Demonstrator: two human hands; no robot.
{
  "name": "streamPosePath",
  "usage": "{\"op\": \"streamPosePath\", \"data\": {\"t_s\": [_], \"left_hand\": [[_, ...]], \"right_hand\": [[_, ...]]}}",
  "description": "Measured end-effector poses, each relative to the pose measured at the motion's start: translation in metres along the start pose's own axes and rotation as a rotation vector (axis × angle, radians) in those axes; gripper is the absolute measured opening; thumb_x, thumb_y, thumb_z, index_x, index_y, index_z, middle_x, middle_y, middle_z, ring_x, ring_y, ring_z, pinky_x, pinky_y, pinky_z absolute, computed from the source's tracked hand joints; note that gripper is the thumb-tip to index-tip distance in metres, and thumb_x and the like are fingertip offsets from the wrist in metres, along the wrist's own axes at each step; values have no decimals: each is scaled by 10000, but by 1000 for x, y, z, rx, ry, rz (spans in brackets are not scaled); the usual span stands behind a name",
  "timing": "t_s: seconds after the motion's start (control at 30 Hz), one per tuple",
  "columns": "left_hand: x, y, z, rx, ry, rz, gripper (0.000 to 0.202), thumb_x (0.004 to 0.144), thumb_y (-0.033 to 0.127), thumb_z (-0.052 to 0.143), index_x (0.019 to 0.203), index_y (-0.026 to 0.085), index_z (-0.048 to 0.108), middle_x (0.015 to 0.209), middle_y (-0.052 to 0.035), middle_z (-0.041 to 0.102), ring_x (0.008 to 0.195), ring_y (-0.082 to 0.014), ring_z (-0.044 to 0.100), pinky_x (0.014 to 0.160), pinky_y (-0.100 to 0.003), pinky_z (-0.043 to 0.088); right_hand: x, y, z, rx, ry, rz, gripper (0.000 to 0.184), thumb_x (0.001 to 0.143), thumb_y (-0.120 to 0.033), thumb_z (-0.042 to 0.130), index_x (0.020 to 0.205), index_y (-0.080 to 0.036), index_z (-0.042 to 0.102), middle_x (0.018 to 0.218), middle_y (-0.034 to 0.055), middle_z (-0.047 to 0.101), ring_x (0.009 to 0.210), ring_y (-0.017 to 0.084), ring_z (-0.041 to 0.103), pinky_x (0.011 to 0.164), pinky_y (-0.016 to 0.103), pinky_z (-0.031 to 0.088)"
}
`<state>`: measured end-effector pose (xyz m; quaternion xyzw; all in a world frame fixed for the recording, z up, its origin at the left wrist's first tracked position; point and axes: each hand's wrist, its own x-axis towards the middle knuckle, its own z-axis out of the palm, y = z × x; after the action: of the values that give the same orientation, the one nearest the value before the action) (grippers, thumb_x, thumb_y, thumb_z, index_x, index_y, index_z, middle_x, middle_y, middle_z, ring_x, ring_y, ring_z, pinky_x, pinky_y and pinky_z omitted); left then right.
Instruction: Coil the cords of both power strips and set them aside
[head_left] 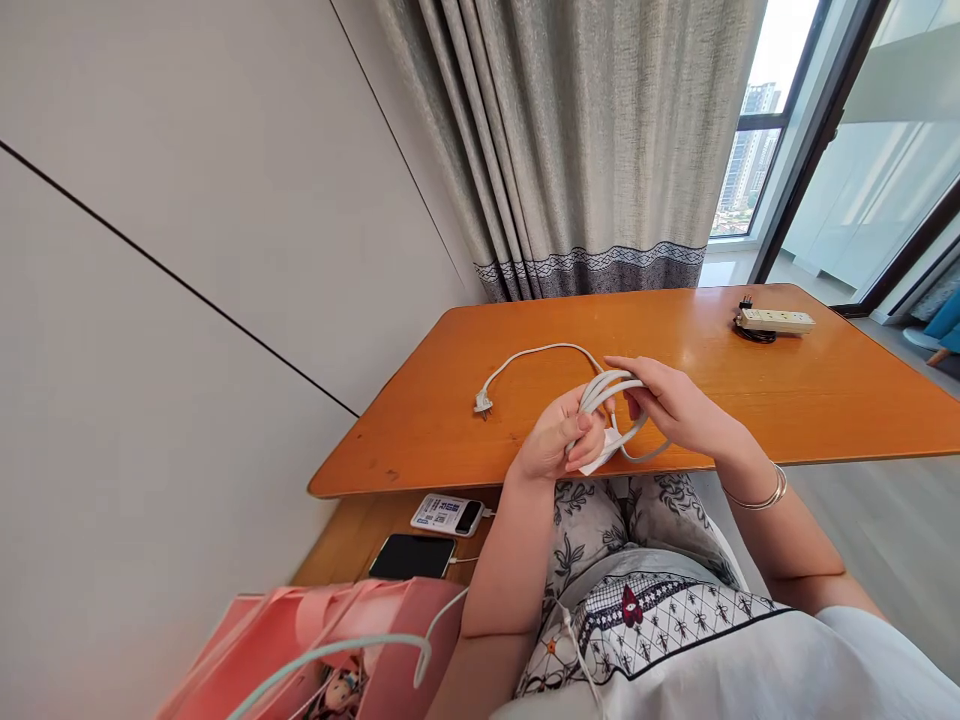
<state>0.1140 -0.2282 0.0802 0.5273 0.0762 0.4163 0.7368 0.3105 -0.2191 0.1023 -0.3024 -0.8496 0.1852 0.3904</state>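
A white power cable [611, 384] is gathered in several loops above the near edge of the wooden table [420, 400]. My left hand [559, 435] is closed around the left side of the loops. At the loops' right side, my right hand [679, 405] grips them with thumb and fingers. A white tag or paper piece [604, 452] hangs under the loops, partly hidden by my left fingers. From the coil, one free length arcs left over the table to a white plug [483, 402], which lies on the tabletop with its prongs toward me.
A cream power strip [776, 320] with a black cord lies at the table's far right. Below the table's left edge are a white power bank [448, 514], a dark phone [412, 557] and a pink bag [262, 630]. A grey curtain [600, 150] hangs behind.
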Motion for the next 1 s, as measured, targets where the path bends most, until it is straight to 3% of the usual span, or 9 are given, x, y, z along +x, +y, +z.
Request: {"op": "streamPosePath", "data": {"t_s": [0.2, 0.3, 0.4, 0.5, 0.6, 0.7, 0.87, 1.0], "left_hand": [[2, -2, -1, 35, 137, 9, 345, 877, 473, 702, 937, 152, 593, 419, 111, 416, 264, -31, 244, 300, -137, 237], [1, -2, -1, 10, 147, 7, 340, 905, 477, 670, 959, 148, 602, 413, 124, 375, 261, -26, 204, 300, -131, 232], [1, -2, -1, -20, 139, -6, 338, 903, 478, 673, 933, 150, 598, 406, 140, 308, 262, -24, 179, 306, -130, 233], [2, -2, -2, -23, 142, -15, 337, 889, 472, 689, 880, 154, 579, 403, 137, 293, 271, -30, 201, 321, -137, 247], [5, -2, -2, -32, 107, -54, 346, 868, 467, 709, 838, 158, 557, 393, 125, 318, 276, -37, 216, 324, -147, 232], [7, -1, -2, -57, 66, -93, 368, 858, 480, 706, 782, 175, 514, 390, 105, 348, 291, -46, 227, 331, -159, 232], [6, 0, 0, -52, 37, -106, 382, 817, 490, 744, 821, 171, 533, 397, 130, 269, 300, -32, 149, 338, -156, 190], [4, -3, 1, -97, 59, -92, 409, 844, 496, 711, 726, 187, 471, 394, 148, 166, 291, -25, 79, 328, -152, 162]], "right_hand": [[-1, 8, -3, 399, -75, 170, 418, 995, -240, 431, 1398, -164, 509, 915, 49, 660, 811, 150, 654, 754, 329, 573], [-3, 10, 1, 705, -76, 291, 429, 979, -341, 523, 1370, -165, 525, 784, -10, 614, 708, 131, 633, 721, 318, 570], [-3, 8, 6, 991, -73, 363, 477, 923, -442, 633, 1303, -159, 576, 628, -100, 402, 488, 63, 396, 581, 266, 507], [-1, 4, 9, 1142, -60, 401, 455, 878, -523, 677, 1155, -166, 624, 595, -123, 233, 462, 44, 162, 445, 198, 308], [2, 2, 12, 1152, -23, 415, 475, 826, -641, 688, 896, -179, 598, 578, -119, 209, 467, 39, 119, 419, 187, 191], [3, 3, 15, 1060, 56, 432, 546, 781, -693, 706, 718, -200, 480, 557, -115, 231, 453, 34, 160, 403, 185, 223], [0, 6, 16, 830, 132, 423, 553, 799, -732, 652, 753, -189, 558, 510, -114, 276, 397, 50, 306, 440, 233, 448], [0, 4, 16, 798, 110, 423, 579, 811, -752, 615, 774, -175, 601, 475, -126, 267, 366, 44, 284, 419, 227, 446]]}}
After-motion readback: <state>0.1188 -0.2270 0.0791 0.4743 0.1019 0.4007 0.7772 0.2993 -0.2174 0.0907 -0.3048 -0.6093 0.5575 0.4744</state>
